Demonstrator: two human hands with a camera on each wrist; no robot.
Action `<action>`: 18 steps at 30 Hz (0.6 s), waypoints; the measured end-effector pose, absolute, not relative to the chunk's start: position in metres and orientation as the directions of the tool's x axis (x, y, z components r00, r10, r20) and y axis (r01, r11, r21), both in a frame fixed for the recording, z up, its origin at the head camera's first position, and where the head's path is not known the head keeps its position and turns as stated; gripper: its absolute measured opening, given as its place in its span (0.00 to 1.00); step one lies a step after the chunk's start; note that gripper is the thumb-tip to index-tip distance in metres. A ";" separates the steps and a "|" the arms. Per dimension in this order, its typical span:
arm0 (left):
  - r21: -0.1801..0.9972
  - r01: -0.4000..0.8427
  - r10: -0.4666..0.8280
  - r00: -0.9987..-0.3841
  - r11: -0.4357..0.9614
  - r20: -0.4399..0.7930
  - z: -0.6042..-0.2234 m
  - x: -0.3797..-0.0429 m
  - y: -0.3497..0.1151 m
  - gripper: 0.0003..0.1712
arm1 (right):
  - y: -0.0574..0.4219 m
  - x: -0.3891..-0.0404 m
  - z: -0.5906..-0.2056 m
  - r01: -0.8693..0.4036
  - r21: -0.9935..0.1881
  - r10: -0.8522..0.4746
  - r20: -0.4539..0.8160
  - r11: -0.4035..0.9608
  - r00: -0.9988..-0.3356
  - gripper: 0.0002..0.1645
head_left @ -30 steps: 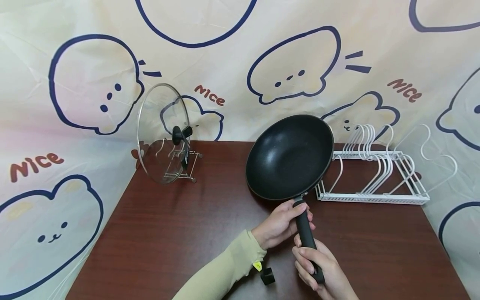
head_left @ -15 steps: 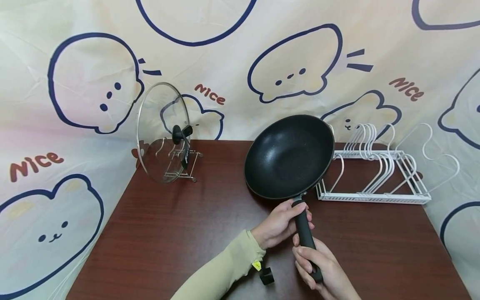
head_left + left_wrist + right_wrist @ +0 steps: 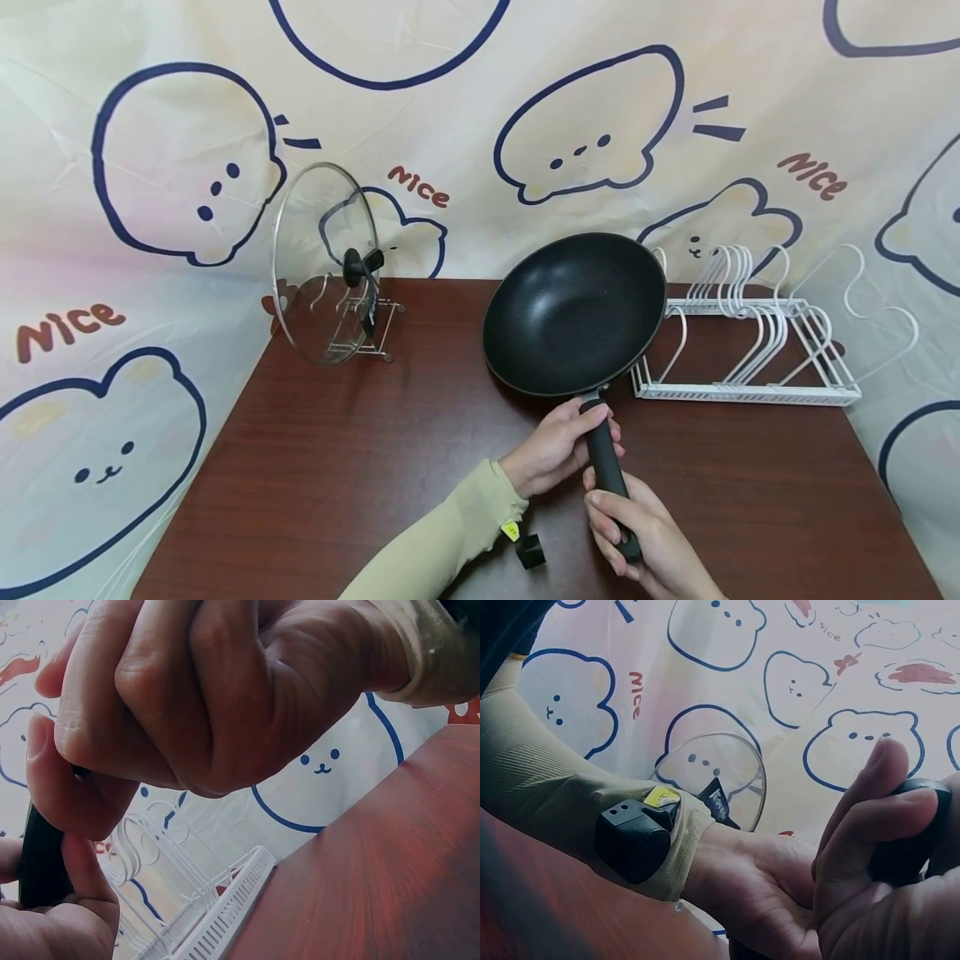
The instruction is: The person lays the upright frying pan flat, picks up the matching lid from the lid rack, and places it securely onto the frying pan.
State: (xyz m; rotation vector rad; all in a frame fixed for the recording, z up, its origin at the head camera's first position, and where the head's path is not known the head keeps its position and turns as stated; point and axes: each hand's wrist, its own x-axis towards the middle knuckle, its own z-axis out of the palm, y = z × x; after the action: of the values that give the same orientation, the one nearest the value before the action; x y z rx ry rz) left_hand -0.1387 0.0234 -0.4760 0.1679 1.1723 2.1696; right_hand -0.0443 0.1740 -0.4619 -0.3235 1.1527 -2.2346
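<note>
A black frying pan (image 3: 573, 317) is held up over the table in the head view, its dark inner side facing me and its handle running down and to the right. My left hand (image 3: 551, 450) grips the upper handle near the pan's body, thumb on top. Lower down, my right hand (image 3: 641, 529) has its fingers curled round the handle's end. In the left wrist view the left hand (image 3: 202, 697) shows its knuckles, with the dark handle (image 3: 43, 859) partly hidden. The right wrist view shows the right hand (image 3: 885, 877) around the black handle end (image 3: 907, 840).
A glass lid (image 3: 322, 267) with a black knob stands upright in a wire rack (image 3: 382, 329) at the table's back left. Behind and right of the pan is a white dish rack (image 3: 750, 393) with curved dividers. A patterned cloth (image 3: 427, 133) covers the walls behind the brown table (image 3: 315, 467).
The pan and both hands have shifted very slightly to the left, with the grip on the handle unchanged. The lid and racks stay in place.
</note>
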 end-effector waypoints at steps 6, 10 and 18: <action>0.787 -0.485 0.593 -0.782 -0.382 -0.193 -0.477 -0.139 0.024 0.07 | 0.174 -0.044 -0.458 0.391 -0.815 -0.598 -0.070 -0.427 -0.799 0.05; 0.790 -0.481 0.592 -0.783 -0.380 -0.192 -0.478 -0.139 0.024 0.06 | 0.175 -0.046 -0.462 0.389 -0.808 -0.616 -0.042 -0.443 -0.787 0.07; 0.794 -0.477 0.593 -0.783 -0.377 -0.189 -0.478 -0.139 0.022 0.07 | 0.175 -0.047 -0.464 0.390 -0.808 -0.620 -0.040 -0.441 -0.783 0.07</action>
State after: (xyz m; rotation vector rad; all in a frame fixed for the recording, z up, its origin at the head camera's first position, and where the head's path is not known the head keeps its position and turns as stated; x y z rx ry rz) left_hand -0.1389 0.0217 -0.4776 0.1665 1.1935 2.1708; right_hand -0.0470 0.1753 -0.4640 -0.3513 1.1523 -2.2242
